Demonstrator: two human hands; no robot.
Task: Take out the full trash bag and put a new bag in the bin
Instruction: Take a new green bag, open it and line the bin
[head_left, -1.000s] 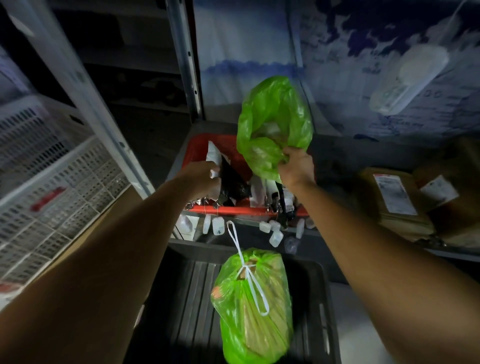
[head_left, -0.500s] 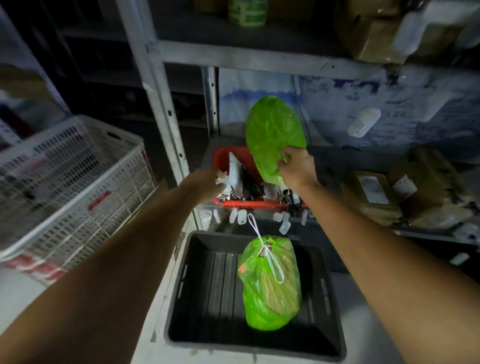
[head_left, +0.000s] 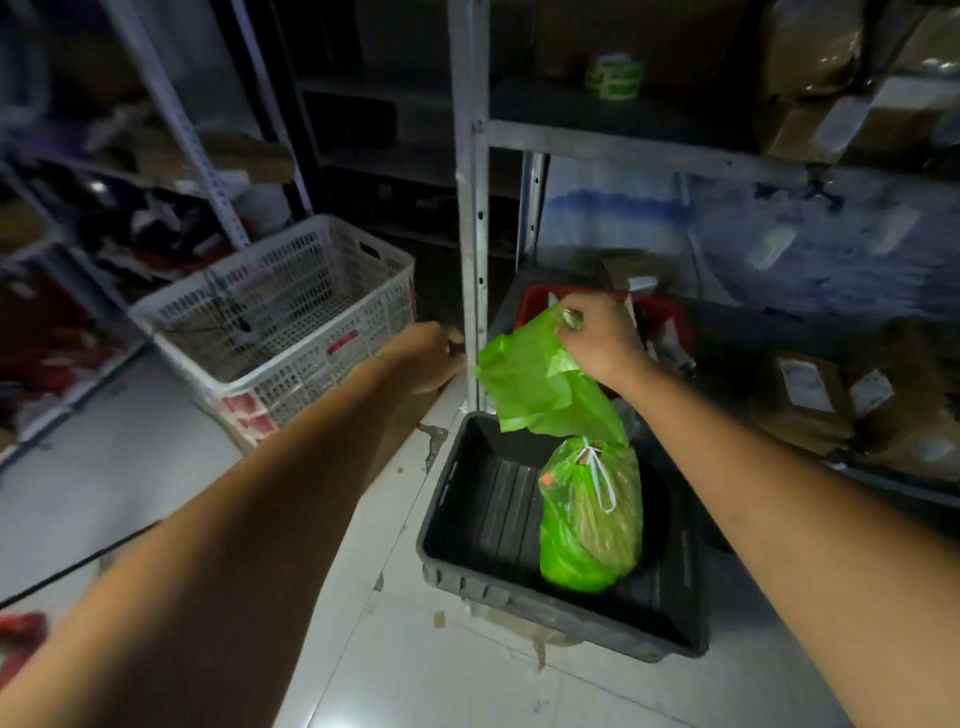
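Note:
A full green trash bag (head_left: 589, 512), tied with a white string, lies in a black plastic crate (head_left: 478, 519) on the tiled floor. My right hand (head_left: 597, 338) pinches the top of an empty green bag (head_left: 535, 389), which hangs limp just above the crate's far edge and the full bag. My left hand (head_left: 423, 353) is stretched out left of the metal shelf post (head_left: 470, 234); its fingers point away from me and I see nothing in it.
A white perforated basket (head_left: 280, 312) stands on the floor at the left. A red tray (head_left: 670, 322) of small items sits on the low shelf behind my right hand. Cardboard parcels (head_left: 810, 400) fill the shelf at the right. A black cable (head_left: 67, 569) crosses the floor.
The empty green bag came down from in front of the shelf and now hangs over the crate. My left hand left the red tray and moved left past the post. My view pulled back.

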